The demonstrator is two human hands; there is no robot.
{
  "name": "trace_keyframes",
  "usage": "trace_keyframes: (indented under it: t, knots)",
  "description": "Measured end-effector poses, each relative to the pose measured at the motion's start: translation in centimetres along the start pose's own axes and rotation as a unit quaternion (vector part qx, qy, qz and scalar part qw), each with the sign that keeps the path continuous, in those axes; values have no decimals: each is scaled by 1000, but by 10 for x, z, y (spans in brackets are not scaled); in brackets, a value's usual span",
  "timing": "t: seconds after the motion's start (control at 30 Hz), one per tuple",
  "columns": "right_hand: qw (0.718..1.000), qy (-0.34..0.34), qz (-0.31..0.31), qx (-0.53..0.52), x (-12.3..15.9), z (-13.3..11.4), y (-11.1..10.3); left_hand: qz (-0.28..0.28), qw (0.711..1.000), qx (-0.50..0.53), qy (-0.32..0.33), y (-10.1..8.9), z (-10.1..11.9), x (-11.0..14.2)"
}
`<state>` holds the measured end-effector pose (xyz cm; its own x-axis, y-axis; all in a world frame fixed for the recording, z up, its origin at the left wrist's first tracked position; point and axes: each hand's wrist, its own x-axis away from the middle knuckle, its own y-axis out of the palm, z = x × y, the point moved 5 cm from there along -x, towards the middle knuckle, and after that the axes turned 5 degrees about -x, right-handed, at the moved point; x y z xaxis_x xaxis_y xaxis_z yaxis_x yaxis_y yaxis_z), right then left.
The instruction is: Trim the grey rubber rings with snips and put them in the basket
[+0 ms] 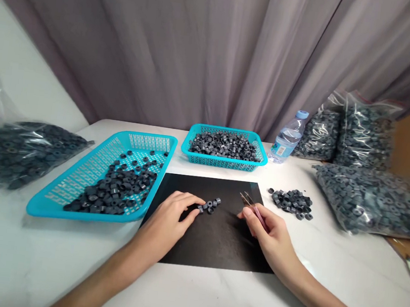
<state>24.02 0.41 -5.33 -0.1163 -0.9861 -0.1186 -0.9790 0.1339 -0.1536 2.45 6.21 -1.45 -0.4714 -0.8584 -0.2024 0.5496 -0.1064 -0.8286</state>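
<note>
Over the left part of a black mat (216, 244), my left hand (170, 221) is closed, thumb and fingertips on a small dark grey ring-shaped piece (200, 209). Several more such rings (210, 204) lie on the mat just beyond those fingertips. My right hand (270, 231) is closed around a pair of tweezers (257, 213) above the mat's right side. The tweezers' tips point up and left, slightly apart, with nothing visible between them.
A blue basket (39, 208) of grey rings stands left, another blue basket (222, 161) at the back. Right of the mat lies a loose ring pile (292, 202). A water bottle (287, 139) and filled plastic bags (378, 199) stand farther right; another bag (29, 149) lies left.
</note>
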Motion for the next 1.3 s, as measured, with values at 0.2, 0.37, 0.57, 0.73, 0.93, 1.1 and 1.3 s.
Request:
trace_keyframes:
  t: [0.2,0.37,0.57,0.73,0.93,1.1,1.3]
  knots:
    - [1000,0,-2,3,0,0,0,35,999,0,-13,-5,-1,-1]
    - [1000,-1,-1,7,0,-1,1,39,998,30,-32,-7,0,0]
    - [1000,-3,1,16,1,0,-1,49,995,71,-47,-10,-2,-2]
    - [1000,-7,-1,17,0,2,-1,64,995,61,-52,-14,-4,-3]
    - [1000,-5,-1,26,1,2,-1,26,999,18,-34,-8,-1,0]
    - [999,-8,-2,31,1,1,-1,18,999,-28,-26,-7,3,3]
    - [999,-2,-5,34,1,3,-1,21,999,1,-28,-7,2,3]
